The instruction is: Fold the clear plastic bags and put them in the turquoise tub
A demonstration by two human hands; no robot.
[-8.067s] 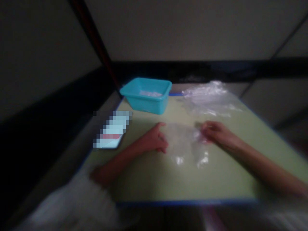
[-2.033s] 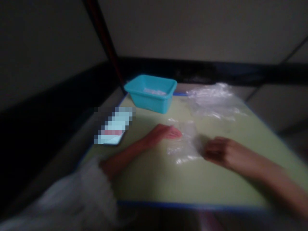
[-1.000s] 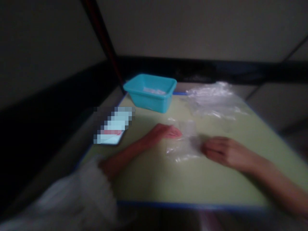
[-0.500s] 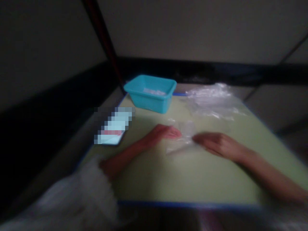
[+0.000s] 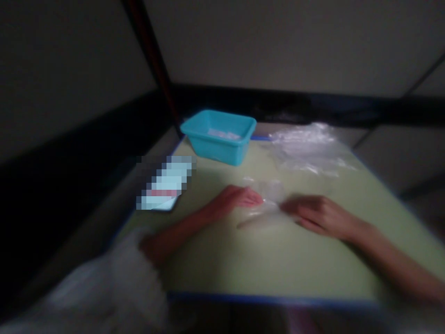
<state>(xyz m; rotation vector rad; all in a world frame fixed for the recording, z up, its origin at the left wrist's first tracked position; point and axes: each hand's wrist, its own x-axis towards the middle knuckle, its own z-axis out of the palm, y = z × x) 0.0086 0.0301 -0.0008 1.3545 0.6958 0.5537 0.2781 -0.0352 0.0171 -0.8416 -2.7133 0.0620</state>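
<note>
A clear plastic bag (image 5: pixel 266 211) lies on the table between my two hands, its outline blurred. My left hand (image 5: pixel 243 196) has its fingers closed on the bag's left side. From the right, my right hand (image 5: pixel 314 213) pinches the bag's other side, fingers curled and pressed together. Whether anything is inside the bag I cannot make out.
The pale yellow-green table (image 5: pixel 278 264) has a blue edge. A turquoise basin (image 5: pixel 220 147) with whitish contents stands at the back left. Several clear plastic bags (image 5: pixel 309 146) are heaped at the back right. A phone-like device (image 5: pixel 165 202), partly pixelated, lies at the left edge.
Both hands have stayed at the plastic bag. My right hand has shifted slightly, and the bag's near edge lies a little differently. The whole view has moved slightly.
</note>
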